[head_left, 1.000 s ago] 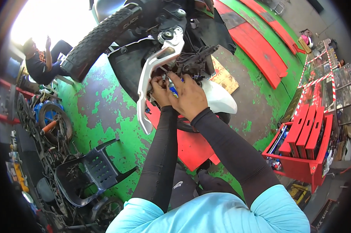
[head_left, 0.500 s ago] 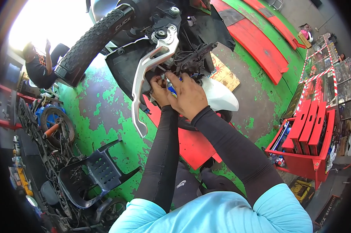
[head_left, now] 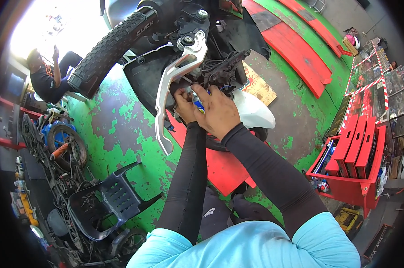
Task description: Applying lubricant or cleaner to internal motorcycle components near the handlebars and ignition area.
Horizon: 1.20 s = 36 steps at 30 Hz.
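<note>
A small blue-and-white tube [head_left: 198, 105] with a pale narrow tip is gripped in my right hand [head_left: 222, 112], its tip turned toward my left fingers. My left hand [head_left: 183, 107] is closed in a pinch beside that tip; whatever lies between its fingers is too small to make out. Both hands meet below the opened front of a motorcycle, next to a bundle of black wires [head_left: 222, 64]. The silver brake lever [head_left: 162, 102] hangs just left of my left hand, under the black ribbed handlebar grip [head_left: 115, 51]. A white front fender [head_left: 254, 111] sits right of my right hand.
Red ramps [head_left: 295, 53] lie on the green, worn floor. A black plastic chair [head_left: 126, 196] stands at lower left near piled motorcycle parts [head_left: 59, 178]. At right is a red tool cart [head_left: 349, 176]. Another person [head_left: 45, 78] sits at upper left; a glass display case [head_left: 367, 85] stands far right.
The handlebar grip and lever have shifted slightly to the right and up. My hands stay in nearly the same place, the tube still in the right one.
</note>
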Motion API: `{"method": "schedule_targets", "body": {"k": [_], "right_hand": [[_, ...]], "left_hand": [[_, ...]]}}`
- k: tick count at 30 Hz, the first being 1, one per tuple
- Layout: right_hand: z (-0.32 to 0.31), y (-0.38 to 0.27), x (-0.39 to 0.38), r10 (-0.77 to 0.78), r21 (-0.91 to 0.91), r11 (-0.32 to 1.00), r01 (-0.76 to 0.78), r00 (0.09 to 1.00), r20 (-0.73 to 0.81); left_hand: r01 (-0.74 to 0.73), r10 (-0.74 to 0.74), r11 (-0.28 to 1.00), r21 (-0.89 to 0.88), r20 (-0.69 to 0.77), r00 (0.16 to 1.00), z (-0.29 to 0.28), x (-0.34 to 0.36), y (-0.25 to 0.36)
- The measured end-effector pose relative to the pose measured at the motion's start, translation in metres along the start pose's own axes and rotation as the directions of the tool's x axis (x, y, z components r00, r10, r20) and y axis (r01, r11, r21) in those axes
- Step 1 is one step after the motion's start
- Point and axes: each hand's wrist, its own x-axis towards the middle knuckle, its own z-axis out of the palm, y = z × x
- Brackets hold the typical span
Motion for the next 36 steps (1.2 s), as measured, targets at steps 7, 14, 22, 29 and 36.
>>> {"method": "schedule_targets", "body": {"k": [7, 14, 22, 29, 36], "right_hand": [[-0.003, 0.0, 0.001, 0.034, 0.007, 0.999, -0.034, 0.999, 0.017], [-0.003, 0.003, 0.002, 0.036, -0.001, 0.999, -0.036, 0.999, -0.002], [-0.004, 0.0, -0.001, 0.034, 0.0, 0.999, -0.034, 0.999, 0.009], [-0.014, 0.001, -0.006, 0.085, 0.064, 0.994, -0.089, 0.995, 0.053], [-0.051, 0.018, -0.05, 0.173, 0.136, 0.976, -0.171, 0.985, -0.003]], "left_hand": [[0.008, -0.007, 0.997, -0.079, 0.016, 1.0, 0.0, -0.001, 0.007], [0.0, 0.0, 1.0, -0.015, 0.02, 1.0, 0.0, -0.002, 0.014], [0.026, -0.025, 0.999, -0.022, 0.033, 0.999, -0.001, -0.002, 0.013], [-0.016, 0.019, 0.997, -0.074, 0.05, 0.999, 0.0, 0.0, 0.008], [0.2, -0.178, 0.954, -0.223, 0.114, 0.977, 0.004, 0.001, 0.029]]}}
